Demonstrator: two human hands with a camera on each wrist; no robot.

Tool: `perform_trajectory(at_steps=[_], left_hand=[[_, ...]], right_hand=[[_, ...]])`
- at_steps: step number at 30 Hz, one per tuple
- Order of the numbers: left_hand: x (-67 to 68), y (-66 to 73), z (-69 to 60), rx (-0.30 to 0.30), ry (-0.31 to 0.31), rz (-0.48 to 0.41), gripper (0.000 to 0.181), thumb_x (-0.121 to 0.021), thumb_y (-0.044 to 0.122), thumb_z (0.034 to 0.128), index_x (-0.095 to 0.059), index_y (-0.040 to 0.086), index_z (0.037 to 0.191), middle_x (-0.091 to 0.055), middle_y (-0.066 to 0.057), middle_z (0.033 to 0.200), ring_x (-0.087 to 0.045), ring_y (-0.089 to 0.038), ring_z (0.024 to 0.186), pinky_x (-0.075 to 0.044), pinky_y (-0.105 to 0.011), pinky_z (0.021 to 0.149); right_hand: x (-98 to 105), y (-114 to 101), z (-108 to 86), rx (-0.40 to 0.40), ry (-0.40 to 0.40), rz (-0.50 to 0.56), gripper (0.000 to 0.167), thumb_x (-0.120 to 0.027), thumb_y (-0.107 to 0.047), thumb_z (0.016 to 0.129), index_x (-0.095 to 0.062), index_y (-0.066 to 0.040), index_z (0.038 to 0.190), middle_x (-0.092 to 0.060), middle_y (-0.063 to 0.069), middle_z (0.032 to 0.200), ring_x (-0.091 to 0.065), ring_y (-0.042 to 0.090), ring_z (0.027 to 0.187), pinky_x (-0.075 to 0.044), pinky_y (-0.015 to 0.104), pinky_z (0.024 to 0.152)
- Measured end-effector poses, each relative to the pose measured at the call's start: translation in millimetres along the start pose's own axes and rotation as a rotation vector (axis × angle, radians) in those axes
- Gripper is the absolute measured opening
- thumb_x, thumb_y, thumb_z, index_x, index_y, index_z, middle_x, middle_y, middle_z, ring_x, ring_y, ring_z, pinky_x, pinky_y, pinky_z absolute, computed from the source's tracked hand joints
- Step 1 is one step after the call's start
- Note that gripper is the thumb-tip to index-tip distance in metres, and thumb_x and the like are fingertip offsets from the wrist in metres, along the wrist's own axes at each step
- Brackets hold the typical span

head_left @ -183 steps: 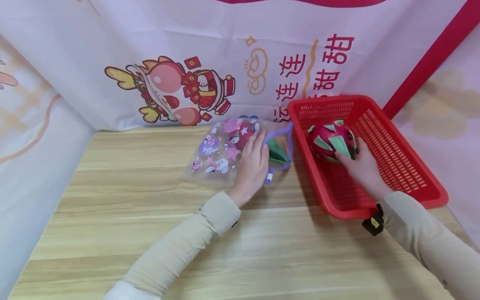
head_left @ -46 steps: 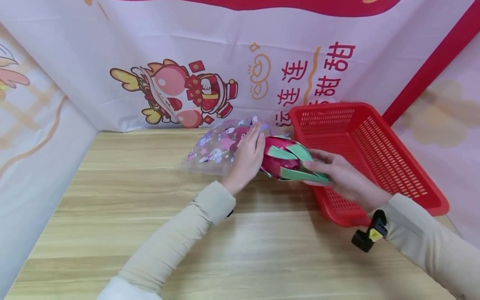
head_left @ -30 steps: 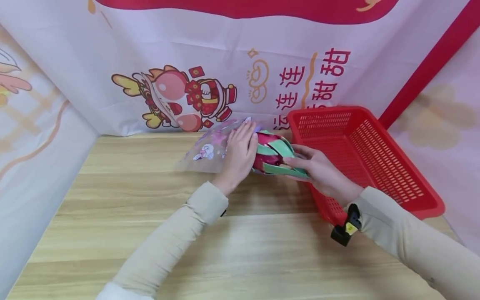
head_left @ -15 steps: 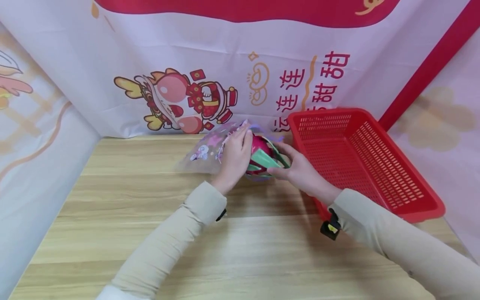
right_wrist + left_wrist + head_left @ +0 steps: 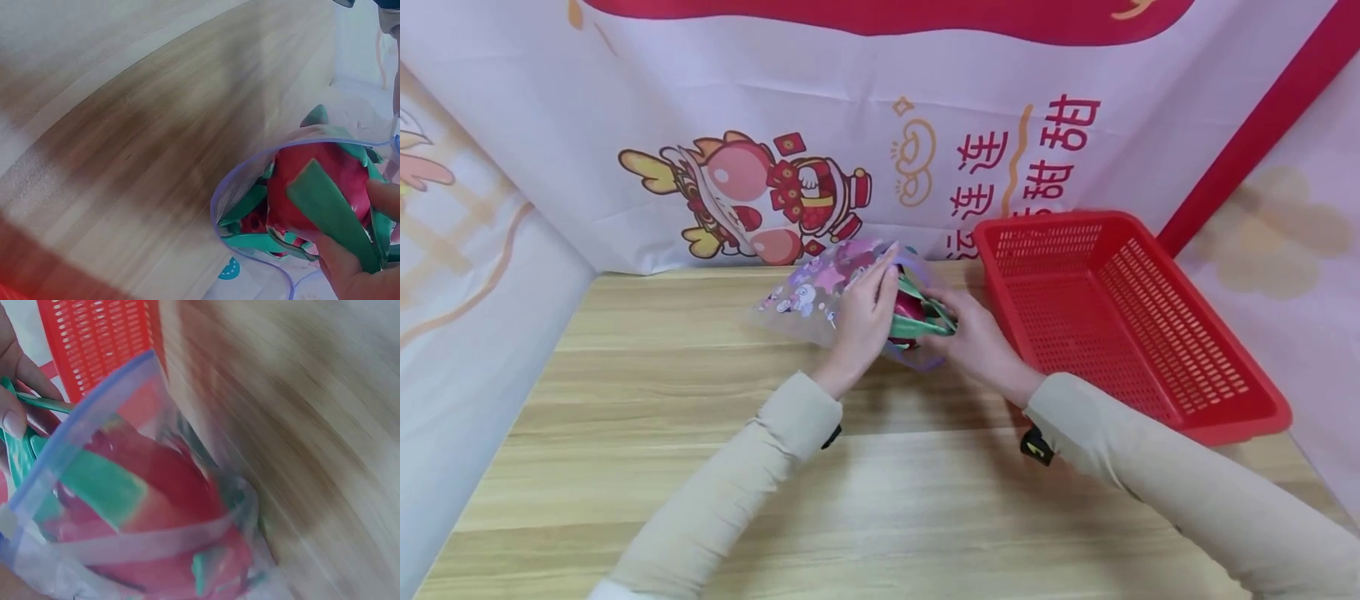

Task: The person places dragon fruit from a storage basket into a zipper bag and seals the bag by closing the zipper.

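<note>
In the head view my right hand (image 5: 973, 337) grips a toy dragon fruit (image 5: 910, 308), magenta with green leaves, by its leafy end. The fruit is partly inside a clear, cartoon-printed zip bag (image 5: 805, 302) with a purple rim. My left hand (image 5: 861, 325) lies over the bag at its mouth and holds the rim up; its thumb is mostly hidden. In the right wrist view, the thumb and a finger pinch the leaves, and another red-and-green fruit (image 5: 253, 222) shows beside it in the bag. The left wrist view shows the fruit (image 5: 156, 475) through the plastic.
A red perforated basket (image 5: 1075, 325) stands just right of the bag, on the wooden tabletop (image 5: 865, 517). Behind it hangs a white printed cloth (image 5: 647, 75) with a cartoon figure. Another cloth covers the left side.
My right hand has taken the dragon fruit out of the basket and moved it left into the bag's mouth. The left hand has shifted slightly left, staying on the bag.
</note>
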State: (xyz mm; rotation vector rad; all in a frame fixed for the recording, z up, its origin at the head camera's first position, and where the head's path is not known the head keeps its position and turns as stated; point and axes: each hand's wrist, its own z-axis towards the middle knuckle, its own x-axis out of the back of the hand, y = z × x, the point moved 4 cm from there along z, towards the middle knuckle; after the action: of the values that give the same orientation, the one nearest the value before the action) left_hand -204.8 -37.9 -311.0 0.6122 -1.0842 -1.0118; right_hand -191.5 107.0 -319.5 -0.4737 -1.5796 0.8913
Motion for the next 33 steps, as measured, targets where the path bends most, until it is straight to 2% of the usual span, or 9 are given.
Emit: perform_trajectory(at_steps=[5,11,14,16,20,24,27,31,33], left_hand=[[6.3,-6.2,-3.7,-0.009,-0.055,0.059,0.042,-0.039,0.025,0.1027,-0.047,0.008,0.140,-0.047,-0.010,0.146,-0.041,-0.025,0.139,-0.028,-0.037,0.119],[10.1,-15.9,-10.2,0.039,-0.168,0.128,0.047,-0.042,0.032,0.1012,-0.044,0.010,0.142,-0.039,-0.009,0.152,-0.033,-0.028,0.143,-0.023,-0.042,0.121],[10.9,-19.4,-13.4,0.016,-0.219,0.172,0.052,-0.046,0.034,0.0994,-0.040,0.011,0.145,-0.036,-0.009,0.154,-0.031,-0.030,0.144,-0.021,-0.047,0.120],[11.4,-22.0,-16.2,-0.020,-0.248,0.240,0.058,-0.049,0.037,0.0974,-0.036,0.012,0.147,-0.034,-0.010,0.154,-0.031,-0.031,0.144,-0.017,-0.052,0.120],[10.9,-28.0,-22.7,-0.057,-0.298,0.335,0.068,-0.052,0.041,0.0950,-0.027,0.013,0.151,-0.029,-0.014,0.157,-0.026,-0.034,0.145,-0.012,-0.057,0.120],[8.5,-33.8,-26.0,-0.040,-0.300,0.352,0.067,-0.049,0.044,0.0956,-0.025,0.016,0.152,-0.021,-0.018,0.158,-0.019,-0.039,0.146,-0.009,-0.057,0.120],[6.1,-36.7,-27.3,-0.025,-0.292,0.373,0.063,-0.046,0.044,0.0964,-0.027,0.021,0.152,-0.018,-0.020,0.159,-0.019,-0.041,0.146,-0.011,-0.059,0.119],[2.5,-39.9,-30.3,-0.030,-0.283,0.375,0.054,-0.040,0.039,0.0997,-0.030,0.026,0.151,-0.020,-0.020,0.158,-0.022,-0.041,0.145,-0.015,-0.064,0.115],[1.7,-41.7,-32.1,-0.038,-0.265,0.352,0.049,-0.036,0.035,0.1016,-0.032,0.026,0.150,-0.021,-0.019,0.158,-0.023,-0.040,0.145,-0.016,-0.064,0.115]], right_hand=[[-1.7,-2.1,2.2,0.006,0.001,-0.036,0.067,-0.073,-0.013,0.083,-0.044,-0.011,0.143,-0.045,0.009,0.146,-0.044,0.025,0.132,-0.043,0.045,0.108],[0.6,-5.3,8.9,-0.010,0.025,-0.061,0.062,-0.075,-0.012,0.082,-0.047,-0.006,0.137,-0.054,0.013,0.135,-0.051,0.026,0.124,-0.044,0.044,0.107],[3.2,-7.0,13.1,0.015,0.053,-0.092,0.060,-0.075,-0.015,0.081,-0.052,-0.006,0.136,-0.055,0.013,0.137,-0.055,0.027,0.121,-0.046,0.044,0.104],[3.6,-7.2,15.7,0.023,0.062,-0.107,0.059,-0.076,-0.018,0.082,-0.054,-0.008,0.135,-0.055,0.011,0.138,-0.057,0.026,0.118,-0.048,0.042,0.102],[2.0,-3.9,18.1,-0.017,0.042,-0.105,0.059,-0.074,-0.022,0.083,-0.053,-0.010,0.136,-0.054,0.010,0.139,-0.060,0.025,0.115,-0.052,0.040,0.097],[0.4,0.7,18.3,-0.074,0.034,-0.098,0.062,-0.074,-0.023,0.084,-0.050,-0.011,0.139,-0.052,0.010,0.141,-0.059,0.025,0.115,-0.053,0.040,0.096],[-1.6,4.4,17.5,-0.117,0.038,-0.074,0.066,-0.074,-0.024,0.083,-0.046,-0.010,0.141,-0.052,0.012,0.141,-0.056,0.027,0.118,-0.050,0.042,0.100],[-7.6,10.6,13.0,-0.182,0.016,0.037,0.069,-0.074,-0.019,0.083,-0.042,-0.006,0.142,-0.049,0.016,0.142,-0.051,0.030,0.125,-0.045,0.044,0.105],[-11.0,13.1,10.1,-0.200,-0.010,0.091,0.068,-0.073,-0.018,0.084,-0.041,-0.008,0.143,-0.046,0.015,0.144,-0.047,0.030,0.129,-0.042,0.045,0.107]])
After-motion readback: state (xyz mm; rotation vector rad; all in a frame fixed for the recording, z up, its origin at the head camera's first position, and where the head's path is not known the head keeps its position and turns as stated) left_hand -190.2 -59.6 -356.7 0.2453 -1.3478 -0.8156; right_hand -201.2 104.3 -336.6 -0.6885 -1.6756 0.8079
